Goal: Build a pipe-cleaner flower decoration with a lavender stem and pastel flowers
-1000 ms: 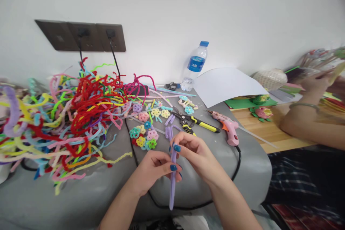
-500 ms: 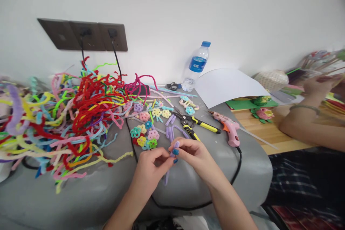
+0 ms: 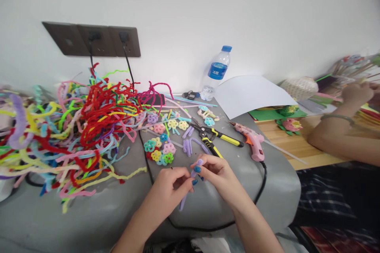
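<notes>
Since the frame half a second ago, both hands have shifted slightly rightward with the purple stem (image 3: 183, 203), baring more of the purple pieces (image 3: 187, 148) left of the pliers (image 3: 227, 138); a co-worker's hand (image 3: 358, 94), far right of the pliers, has moved too.

The stem is in the air over the tabletop (image 3: 276, 191), on the near side of the pliers. The right hand (image 3: 218, 174) pinches its upper end between thumb and fingers; the left hand (image 3: 175, 182) is closed around its middle, the lower end sticking out below.

As for progress, a cluster of flowers (image 3: 155, 155) left of the pliers looks finished, as does a flower chain (image 3: 209, 121) just beyond them. The held stem seems only partly shaped; the fingers cover its middle, so any loop or twist there is hard to make out. The purple pieces appear bent but unjoined, and the pile (image 3: 103, 126), far left of the pliers, is mostly loose, unshaped stems.
</notes>
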Action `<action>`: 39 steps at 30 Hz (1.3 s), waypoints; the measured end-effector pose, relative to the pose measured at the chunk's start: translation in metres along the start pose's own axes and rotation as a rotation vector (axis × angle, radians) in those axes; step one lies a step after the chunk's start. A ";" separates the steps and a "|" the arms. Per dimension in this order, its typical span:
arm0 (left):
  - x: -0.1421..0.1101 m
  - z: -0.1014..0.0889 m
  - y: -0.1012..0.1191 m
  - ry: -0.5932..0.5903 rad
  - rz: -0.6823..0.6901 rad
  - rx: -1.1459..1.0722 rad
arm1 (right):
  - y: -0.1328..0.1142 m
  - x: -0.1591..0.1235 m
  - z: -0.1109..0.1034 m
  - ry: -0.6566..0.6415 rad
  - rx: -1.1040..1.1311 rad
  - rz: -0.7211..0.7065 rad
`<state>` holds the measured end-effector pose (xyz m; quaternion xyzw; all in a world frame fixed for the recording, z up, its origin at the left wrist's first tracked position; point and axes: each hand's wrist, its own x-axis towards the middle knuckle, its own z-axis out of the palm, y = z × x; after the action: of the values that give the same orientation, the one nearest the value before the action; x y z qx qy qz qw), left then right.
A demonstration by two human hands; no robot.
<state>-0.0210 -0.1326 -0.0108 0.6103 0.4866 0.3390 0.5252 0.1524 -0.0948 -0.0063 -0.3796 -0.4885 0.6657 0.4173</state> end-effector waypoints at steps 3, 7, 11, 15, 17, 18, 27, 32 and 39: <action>-0.003 0.001 0.000 -0.046 0.016 0.041 | 0.004 -0.004 -0.004 -0.013 0.007 0.056; -0.005 0.003 0.004 -0.102 0.048 0.093 | 0.010 -0.009 -0.005 -0.008 0.057 0.122; -0.003 0.005 0.009 -0.111 0.095 0.159 | 0.018 -0.013 -0.003 0.042 0.136 0.144; -0.001 0.008 0.007 -0.099 0.077 0.186 | 0.025 -0.015 -0.003 0.117 0.205 0.132; 0.000 0.009 0.005 -0.095 0.071 0.181 | 0.027 -0.015 -0.004 0.137 0.224 0.114; 0.001 0.009 0.004 -0.098 0.075 0.173 | 0.028 -0.015 -0.004 0.139 0.230 0.108; 0.003 0.010 0.000 -0.115 0.009 0.055 | 0.028 -0.016 -0.006 0.182 0.225 0.076; 0.005 0.010 -0.004 -0.118 -0.063 -0.138 | 0.024 -0.017 -0.005 0.091 0.114 0.046; 0.006 0.007 -0.005 -0.111 -0.035 -0.157 | 0.032 -0.015 0.004 0.144 0.198 0.029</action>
<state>-0.0143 -0.1293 -0.0175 0.5766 0.4392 0.3326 0.6033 0.1482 -0.1153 -0.0351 -0.3903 -0.3836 0.6877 0.4770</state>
